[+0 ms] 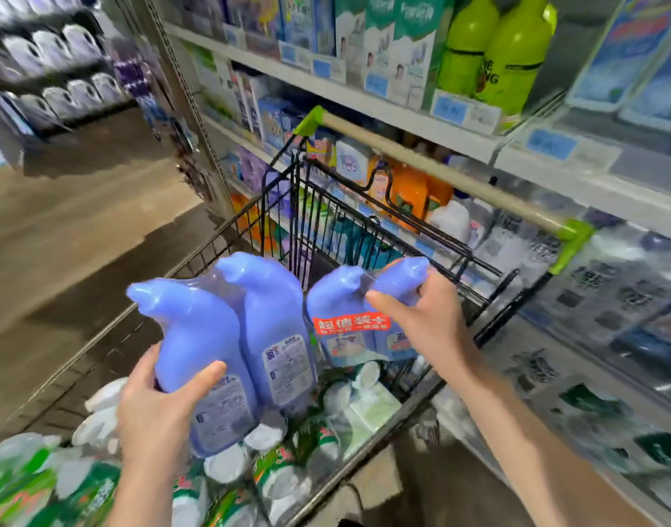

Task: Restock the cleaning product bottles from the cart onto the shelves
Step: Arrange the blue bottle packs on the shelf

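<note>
Above the wire cart I hold two shrink-wrapped twin packs of blue cleaner bottles. My left hand grips the lower body of the left twin pack, thumb across its front. My right hand grips the right twin pack near its angled necks; a red sticker shows on its wrap. Both packs are raised over the cart's basket, tilted a little to the left.
The cart still holds several green-and-white bottles and white caps. Its beige handle with green ends crosses in front of the shelves on the right, stocked with boxes, green bottles and orange bottles. A brown floor aisle lies left.
</note>
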